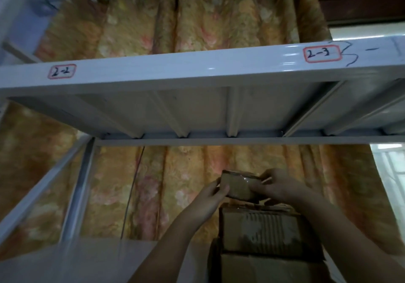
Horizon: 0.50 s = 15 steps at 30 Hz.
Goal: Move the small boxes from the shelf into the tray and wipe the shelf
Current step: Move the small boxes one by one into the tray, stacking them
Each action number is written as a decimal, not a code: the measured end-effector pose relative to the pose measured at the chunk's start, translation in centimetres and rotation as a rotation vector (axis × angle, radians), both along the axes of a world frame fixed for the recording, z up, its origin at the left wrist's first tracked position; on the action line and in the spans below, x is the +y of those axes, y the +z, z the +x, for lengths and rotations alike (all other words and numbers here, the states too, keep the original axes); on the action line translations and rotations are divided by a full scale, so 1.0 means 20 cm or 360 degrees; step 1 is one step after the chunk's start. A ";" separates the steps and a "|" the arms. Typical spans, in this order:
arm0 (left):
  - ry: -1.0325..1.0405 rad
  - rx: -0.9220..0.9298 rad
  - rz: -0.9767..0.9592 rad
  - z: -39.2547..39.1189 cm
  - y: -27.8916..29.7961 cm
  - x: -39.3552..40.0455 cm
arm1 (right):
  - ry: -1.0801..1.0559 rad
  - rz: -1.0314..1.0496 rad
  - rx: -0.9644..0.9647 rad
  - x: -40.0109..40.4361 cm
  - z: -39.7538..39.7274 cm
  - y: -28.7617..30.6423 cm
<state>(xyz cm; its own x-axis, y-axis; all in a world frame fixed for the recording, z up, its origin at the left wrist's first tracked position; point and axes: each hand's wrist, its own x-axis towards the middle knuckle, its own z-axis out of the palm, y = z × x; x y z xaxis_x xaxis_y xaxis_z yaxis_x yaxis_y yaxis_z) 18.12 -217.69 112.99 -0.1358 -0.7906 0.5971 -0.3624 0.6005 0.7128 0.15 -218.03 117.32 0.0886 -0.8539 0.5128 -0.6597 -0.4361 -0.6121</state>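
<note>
I hold a small box (237, 189) between both hands, lifted just above the stack of cardboard boxes (265, 232) that sits on the lower shelf (65, 258). Its long axis runs left to right across my view, so each hand takes one end: my left hand (211, 195) curls round the left end with the thumb across the front face, and my right hand (278, 187) pinches the right end, fingers behind and thumb forward. Neither hand is nearer than the other; the box lies squarely between them.

The tray is not in view, so I cannot tell which way the carry must go. I judge the box has to come back toward me and down, out of the shelf bay.

Above it runs the upper shelf (197, 67), with its ribbed underside and its labels 2-2 (62, 71) and 2-3 (322, 53); it is well apart from the box, so lifting room is no trouble. A slanted brace (39, 186) crosses at the left, away from my path. A flowered curtain (186, 173) hangs behind. More boxes wait below, and the shelf is not yet wiped.
</note>
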 end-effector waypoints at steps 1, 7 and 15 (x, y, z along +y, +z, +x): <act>-0.0026 -0.0014 0.0009 0.01 -0.01 -0.01 | -0.0029 -0.0018 0.0096 -0.01 0.00 -0.01; -0.0031 -0.0046 0.0026 0.03 -0.05 -0.02 | -0.0132 -0.0185 0.0389 -0.01 0.02 -0.02; 0.0079 -0.0029 0.0027 0.04 -0.07 -0.02 | -0.0123 -0.0206 0.0454 -0.02 0.01 -0.06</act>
